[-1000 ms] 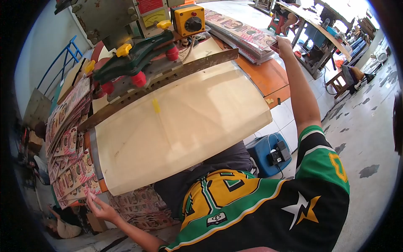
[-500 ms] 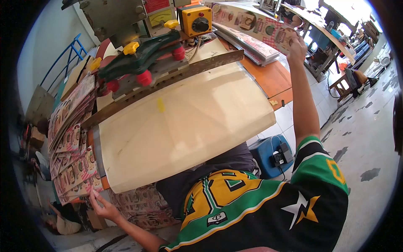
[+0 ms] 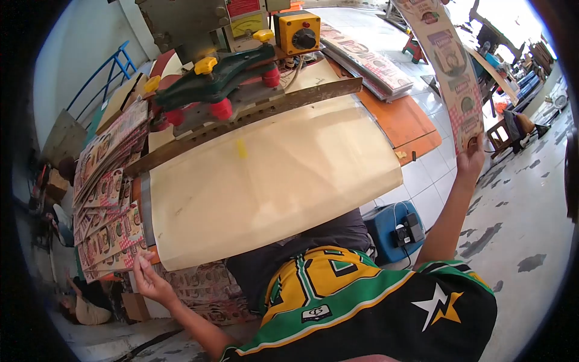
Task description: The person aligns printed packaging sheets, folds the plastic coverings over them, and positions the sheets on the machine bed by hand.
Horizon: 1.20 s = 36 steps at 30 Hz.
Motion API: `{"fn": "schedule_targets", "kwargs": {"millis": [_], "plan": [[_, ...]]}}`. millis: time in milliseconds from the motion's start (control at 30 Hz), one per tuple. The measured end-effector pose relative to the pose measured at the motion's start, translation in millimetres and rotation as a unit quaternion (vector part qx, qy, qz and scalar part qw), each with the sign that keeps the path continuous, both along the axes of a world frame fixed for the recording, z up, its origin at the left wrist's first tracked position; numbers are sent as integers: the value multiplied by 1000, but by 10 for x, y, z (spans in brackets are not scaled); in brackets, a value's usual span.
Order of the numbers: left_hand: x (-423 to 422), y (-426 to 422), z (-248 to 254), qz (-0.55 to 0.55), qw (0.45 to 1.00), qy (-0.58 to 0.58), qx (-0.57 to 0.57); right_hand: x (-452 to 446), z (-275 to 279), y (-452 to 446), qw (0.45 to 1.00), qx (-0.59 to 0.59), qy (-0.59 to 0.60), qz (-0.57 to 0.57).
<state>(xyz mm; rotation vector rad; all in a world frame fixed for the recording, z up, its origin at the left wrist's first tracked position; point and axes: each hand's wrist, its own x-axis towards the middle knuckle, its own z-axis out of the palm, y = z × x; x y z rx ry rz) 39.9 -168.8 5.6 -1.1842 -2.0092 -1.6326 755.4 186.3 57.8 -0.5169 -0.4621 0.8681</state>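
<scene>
A long printed strip (image 3: 452,63) hangs upright at the upper right, its lower end pinched in my right hand (image 3: 471,158). My left hand (image 3: 152,279) is at the lower left, beside the front corner of the fanned printed sheets (image 3: 114,238); its fingers are curled, and whether they touch a sheet is unclear. Between the hands lies a wide cream sheet (image 3: 271,187) with a small yellow mark. Another pile of printed strips (image 3: 371,63) rests on the orange table behind it.
A machine with a long metal bar (image 3: 253,123), a green bracket (image 3: 217,81) and a yellow control box (image 3: 298,33) stands along the far edge of the cream sheet. A blue box with plugs (image 3: 386,232) is at the right. A person sits at the far lower left.
My right hand has lifted a printed strip off the back pile and swung it right and toward me. My left hand has stayed near the left sheets, its fingers more curled.
</scene>
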Motion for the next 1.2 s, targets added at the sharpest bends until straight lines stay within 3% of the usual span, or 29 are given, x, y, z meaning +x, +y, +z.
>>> {"fn": "schedule_targets", "kwargs": {"millis": [133, 200, 267, 367, 433, 500, 567, 733, 900, 1000, 1067, 1133, 1200], "plan": [[216, 258, 192, -94, 995, -23, -7, 3, -225, -103, 993, 2, 17, 119], [292, 392, 273, -194, 979, -57, 24, -6, -318, -83, 986, 16, 9, 165], [276, 488, 336, -214, 975, -64, 14, -20, -404, 11, 921, 134, -65, 361], [292, 672, 454, -302, 943, -132, 42, -344, -342, 60, 914, 100, -127, 373], [332, 738, 509, -413, 874, -244, 75, -779, -116, -34, 902, 53, -193, 382], [-119, 529, -37, -398, 860, -305, 98, -984, -112, -5, 898, 15, -207, 387], [-277, 465, -187, -382, 841, -364, 120, -1270, -2, -18, 877, 0, -244, 414], [-548, 512, -56, -323, 878, -353, -15, -1666, -94, 219, 830, -32, -318, 457], [-660, 730, -41, -254, 876, -409, -19, -2009, -136, 387, 777, -74, -414, 468], [-993, 820, -111, -273, 853, -444, -38, -2228, -96, 396, 791, -111, -374, 471], [-1028, 858, -99, -340, 832, -432, -66, -2327, -133, 419, 799, -133, -376, 449], [-816, 938, 18, -386, 786, -482, 6, -2369, -197, 487, 779, -100, -408, 466], [-727, 971, 21, -390, 780, -488, 21, -2416, -169, 390, 781, -95, -386, 482]]}}
